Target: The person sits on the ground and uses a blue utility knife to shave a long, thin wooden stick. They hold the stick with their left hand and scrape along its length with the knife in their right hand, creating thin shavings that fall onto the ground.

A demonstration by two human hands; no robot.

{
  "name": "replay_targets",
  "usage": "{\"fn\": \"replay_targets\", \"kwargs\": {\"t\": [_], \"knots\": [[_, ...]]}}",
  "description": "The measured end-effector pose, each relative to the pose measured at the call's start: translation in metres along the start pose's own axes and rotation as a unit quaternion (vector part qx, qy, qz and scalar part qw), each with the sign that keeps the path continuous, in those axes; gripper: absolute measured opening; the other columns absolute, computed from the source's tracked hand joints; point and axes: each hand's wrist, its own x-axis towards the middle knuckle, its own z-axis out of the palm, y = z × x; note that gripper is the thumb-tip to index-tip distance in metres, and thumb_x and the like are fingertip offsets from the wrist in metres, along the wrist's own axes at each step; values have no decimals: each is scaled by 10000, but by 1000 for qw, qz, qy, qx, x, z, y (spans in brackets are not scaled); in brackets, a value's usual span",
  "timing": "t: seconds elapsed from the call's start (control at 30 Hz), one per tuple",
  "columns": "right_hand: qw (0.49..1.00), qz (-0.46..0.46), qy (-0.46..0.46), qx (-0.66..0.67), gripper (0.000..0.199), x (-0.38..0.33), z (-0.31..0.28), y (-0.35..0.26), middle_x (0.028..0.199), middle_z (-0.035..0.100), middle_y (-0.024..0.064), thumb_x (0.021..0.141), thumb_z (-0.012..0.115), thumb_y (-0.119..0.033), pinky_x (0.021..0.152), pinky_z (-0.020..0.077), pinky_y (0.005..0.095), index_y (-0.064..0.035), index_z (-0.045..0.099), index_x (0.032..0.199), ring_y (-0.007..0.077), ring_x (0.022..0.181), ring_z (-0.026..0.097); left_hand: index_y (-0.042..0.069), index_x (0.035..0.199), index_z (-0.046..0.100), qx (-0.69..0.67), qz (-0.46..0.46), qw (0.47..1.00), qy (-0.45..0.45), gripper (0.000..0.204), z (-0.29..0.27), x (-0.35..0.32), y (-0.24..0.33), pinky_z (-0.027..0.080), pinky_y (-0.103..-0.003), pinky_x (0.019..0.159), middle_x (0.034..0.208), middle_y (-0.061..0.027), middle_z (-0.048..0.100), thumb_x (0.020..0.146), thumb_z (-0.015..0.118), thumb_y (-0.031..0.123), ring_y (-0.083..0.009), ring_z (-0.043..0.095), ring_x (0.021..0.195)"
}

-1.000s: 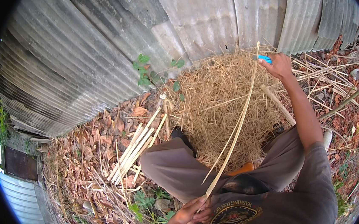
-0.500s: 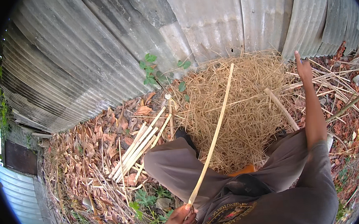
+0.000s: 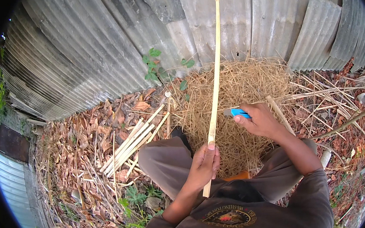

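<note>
A long, pale bamboo strip stands nearly upright in front of me, its far end reaching over the metal wall. My left hand is closed around it near its lower end, with a short piece showing below the fist. In my right hand is a blue utility knife, its blade pointing left toward the strip. A small gap separates the blade from the strip. Under both hands lies a heap of thin straw-coloured shavings between my legs.
Several cut bamboo strips lie on dry leaves at the left. More thin strips and a stick are scattered at the right. A corrugated metal wall closes off the far side, with a small green plant before it.
My right hand has swung in from the far right toward the strip, bringing the knife. The left hand has risen and moved right, turning the strip more upright.
</note>
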Motion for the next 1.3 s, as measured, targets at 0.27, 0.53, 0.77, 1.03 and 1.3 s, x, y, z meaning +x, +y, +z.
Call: {"fn": "replay_targets", "kwargs": {"t": [0.27, 0.53, 0.77, 1.03, 1.3], "knots": [[994, -84, 63, -32, 608, -4, 12, 12, 483, 512, 66, 714, 630, -693, 442, 421, 392, -107, 557, 568, 282, 439, 555, 80, 898, 440, -53, -11, 998, -40, 298, 20, 4, -1, 323, -205, 362, 563, 20, 399, 1037, 336, 323, -49, 351, 405], [992, -88, 76, -44, 635, -2, 5, 13, 447, 492, 45, 720, 608, -719, 409, 404, 376, -121, 536, 519, 251, 401, 532, 85, 888, 425, 6, -26, 999, -39, 300, 31, 1, 2, 327, -196, 368, 583, 23, 406, 1037, 329, 328, -37, 347, 405], [973, -160, 130, -109, 690, 3, 5, 18, 415, 443, 18, 683, 584, -777, 385, 387, 343, -129, 481, 469, 208, 365, 491, 91, 861, 403, 24, -32, 998, -41, 305, 30, -5, 1, 327, -197, 369, 587, 28, 403, 1036, 329, 330, -39, 353, 402], [961, -184, 159, -130, 726, 12, 12, 33, 400, 365, 29, 690, 561, -799, 375, 352, 353, -112, 429, 495, 227, 346, 443, 88, 847, 397, 65, -40, 997, -33, 315, 24, -5, 0, 322, -198, 370, 585, 30, 396, 1037, 322, 328, -41, 352, 409], [969, 86, 157, -171, 702, 25, -15, 89, 420, 487, 77, 771, 517, -745, 410, 407, 384, -92, 573, 520, 252, 387, 525, 84, 851, 398, 15, -85, 991, -103, 299, 27, -41, -10, 321, -193, 355, 547, 20, 375, 1041, 315, 299, -43, 338, 428]]}}
